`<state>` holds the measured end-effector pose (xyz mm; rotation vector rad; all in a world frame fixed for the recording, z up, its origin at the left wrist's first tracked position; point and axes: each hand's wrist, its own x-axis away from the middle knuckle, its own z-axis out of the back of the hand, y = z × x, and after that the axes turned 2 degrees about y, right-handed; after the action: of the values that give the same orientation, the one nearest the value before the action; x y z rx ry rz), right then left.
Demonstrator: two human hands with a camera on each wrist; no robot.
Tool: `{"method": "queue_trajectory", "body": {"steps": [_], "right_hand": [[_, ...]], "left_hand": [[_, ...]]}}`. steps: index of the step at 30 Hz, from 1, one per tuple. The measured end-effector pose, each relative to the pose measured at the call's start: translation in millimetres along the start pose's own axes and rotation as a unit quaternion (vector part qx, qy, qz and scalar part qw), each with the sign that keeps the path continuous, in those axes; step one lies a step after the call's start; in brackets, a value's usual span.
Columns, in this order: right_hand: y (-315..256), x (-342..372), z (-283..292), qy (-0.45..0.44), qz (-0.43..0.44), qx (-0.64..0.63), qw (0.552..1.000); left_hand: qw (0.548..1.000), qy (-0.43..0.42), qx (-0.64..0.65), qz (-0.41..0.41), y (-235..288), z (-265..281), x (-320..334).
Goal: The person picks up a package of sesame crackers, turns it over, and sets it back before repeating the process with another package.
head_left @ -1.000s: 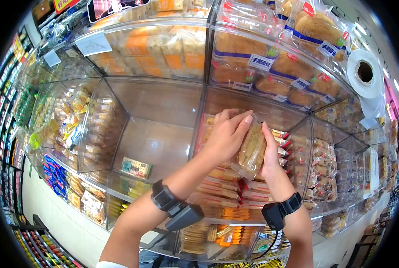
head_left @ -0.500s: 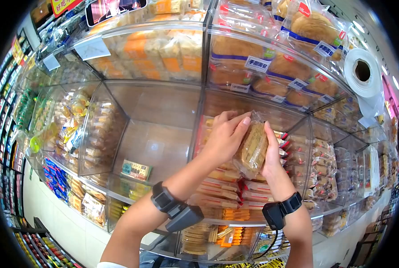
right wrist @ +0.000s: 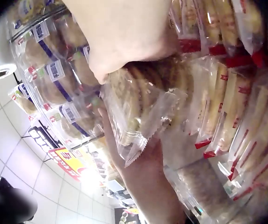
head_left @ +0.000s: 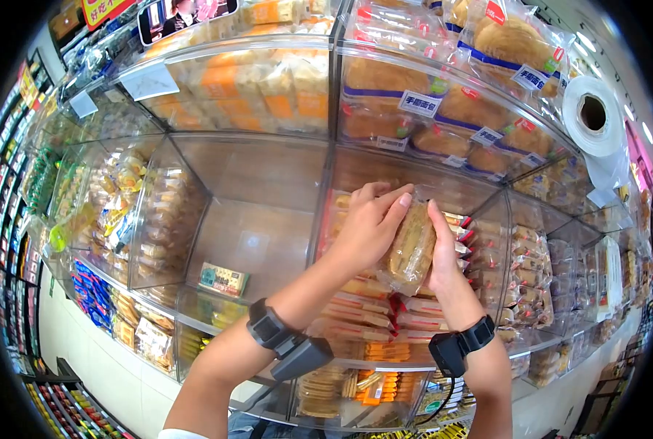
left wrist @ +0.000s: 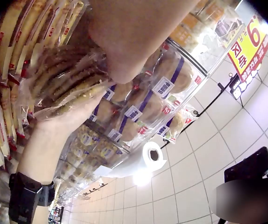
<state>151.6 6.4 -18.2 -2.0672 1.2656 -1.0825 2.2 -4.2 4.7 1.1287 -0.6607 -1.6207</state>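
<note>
A stack of several flat brown pastries in clear wrappers (head_left: 411, 252) is held between both hands over the right-hand bin. My left hand (head_left: 374, 223) grips the stack from the left, fingers bent over its far end. From the right, my right hand (head_left: 446, 252) holds it with the thumb along the near face. In the left wrist view the wrapped pastries (left wrist: 71, 86) stand side by side on edge, and the right wrist view shows the crimped wrapper ends (right wrist: 136, 144). Below lie long wrapped pastries with red-marked ends (head_left: 356, 311).
To the left is a clear bin (head_left: 261, 212) with a small price card (head_left: 223, 279). Bagged loaves (head_left: 392, 73) fill the upper right shelf, with a plastic-bag roll (head_left: 593, 117) beside them. Clear dividers (head_left: 326, 197) separate the bins. A phone (head_left: 187, 18) stands at the top.
Both hands keep hold of the wrapped pastries in nearly the same place; the stack shifts and tilts only slightly between them.
</note>
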Motion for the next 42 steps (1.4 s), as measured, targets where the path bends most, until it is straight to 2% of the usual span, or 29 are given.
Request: {"method": "queue_trajectory", "body": {"steps": [7,19,25,31,37,42], "right_hand": [[-8,8,-9,-0.020,-0.006,-0.037,0.999],[-11,10,-8,-0.021,-0.021,-0.032,0.999],[0,1,-2,-0.008,-0.015,-0.017,1.000],[-2,-3,3,-0.013,-0.003,-0.019,1.000],[-6,7,-8,-0.022,-0.035,-0.052,0.998],[-6,7,-5,-0.020,-0.005,-0.029,0.999]], "left_hand": [[1.000,0.026,-0.004,0.003,-3,-2,-1],[0.999,0.024,0.008,0.023,-1,-1,-1],[1.000,0.025,0.007,-0.014,-7,-1,-2],[1.000,0.020,-0.007,0.004,-7,-4,-2],[1.000,0.026,0.003,-0.002,-3,0,-2],[1.000,0.011,-0.002,0.000,-5,1,-3]]}}
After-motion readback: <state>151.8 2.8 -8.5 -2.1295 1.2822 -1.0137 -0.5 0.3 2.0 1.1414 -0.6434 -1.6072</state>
